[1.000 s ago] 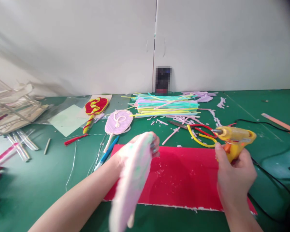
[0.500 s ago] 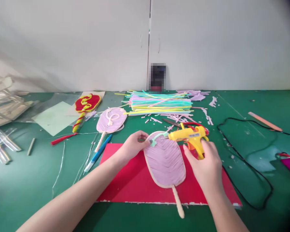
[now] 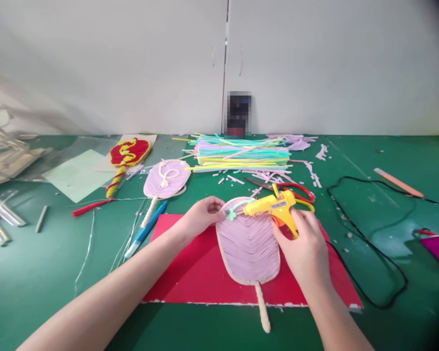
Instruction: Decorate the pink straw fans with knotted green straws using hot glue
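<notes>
A lilac hand fan [image 3: 249, 246] with a cream rim and cream handle lies on a red board [image 3: 190, 273], handle toward me. At its upper left edge my left hand [image 3: 205, 214] pinches a mint-green pipe cleaner piece [image 3: 231, 213] that curves across the top of the fan. My right hand [image 3: 305, 239] is wrapped round a yellow glue gun [image 3: 274, 207]. The gun's nozzle points left and sits close to the green piece; whether it touches is too small to tell.
Behind the fan lie a bundle of pastel pipe cleaners [image 3: 241, 153] and red-handled scissors [image 3: 300, 191]. A black cord [image 3: 366, 236] loops at right. To the left are another lilac fan [image 3: 173, 183], a blue pen [image 3: 146, 230] and a red-and-yellow fan [image 3: 141, 148].
My right hand has brought the glue gun left and slightly down, its nozzle now nearer the left end of the green piece. My left hand keeps its pinch at the fan's edge.
</notes>
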A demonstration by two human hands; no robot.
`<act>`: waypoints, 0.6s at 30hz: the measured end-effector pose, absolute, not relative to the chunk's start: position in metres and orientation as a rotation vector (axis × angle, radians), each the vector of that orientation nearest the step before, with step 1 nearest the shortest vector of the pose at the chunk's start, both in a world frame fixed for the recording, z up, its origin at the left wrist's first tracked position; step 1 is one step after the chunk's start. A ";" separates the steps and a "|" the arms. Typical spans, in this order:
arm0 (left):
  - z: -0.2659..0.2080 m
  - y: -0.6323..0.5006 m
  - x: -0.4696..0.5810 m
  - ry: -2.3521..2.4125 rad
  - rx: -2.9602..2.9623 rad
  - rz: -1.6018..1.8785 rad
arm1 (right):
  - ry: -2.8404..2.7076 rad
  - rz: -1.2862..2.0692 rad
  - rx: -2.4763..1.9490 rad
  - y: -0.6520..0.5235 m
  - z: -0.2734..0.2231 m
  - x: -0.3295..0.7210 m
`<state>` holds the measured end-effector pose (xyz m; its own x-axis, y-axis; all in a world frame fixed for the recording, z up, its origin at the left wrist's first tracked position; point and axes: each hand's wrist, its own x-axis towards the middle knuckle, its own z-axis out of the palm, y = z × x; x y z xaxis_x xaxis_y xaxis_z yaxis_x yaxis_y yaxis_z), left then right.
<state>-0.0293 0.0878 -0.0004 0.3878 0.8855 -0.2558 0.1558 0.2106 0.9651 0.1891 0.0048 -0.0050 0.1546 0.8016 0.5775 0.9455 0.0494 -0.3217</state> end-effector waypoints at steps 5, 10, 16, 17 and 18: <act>0.005 0.085 -0.028 1.128 1.483 0.665 | -1.670 -0.226 -1.800 0.005 -0.008 0.189; 0.016 0.081 -0.031 1.268 1.820 0.691 | -1.678 -0.197 -1.827 0.005 -0.006 0.187; 0.014 0.083 -0.032 1.267 1.885 0.636 | -1.694 -0.208 -1.849 0.005 -0.007 0.187; 0.013 0.084 -0.032 1.268 1.870 0.628 | -1.696 -0.207 -1.850 0.005 -0.008 0.187; 0.012 0.085 -0.032 1.273 1.851 0.619 | -1.696 -0.205 -1.850 0.005 -0.008 0.188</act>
<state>-0.0319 0.0850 0.0121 0.3771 0.9253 -0.0397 0.5401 -0.1849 0.8210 0.1875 0.0048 -0.0081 0.1658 0.8493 0.5013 0.9441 0.0103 -0.3296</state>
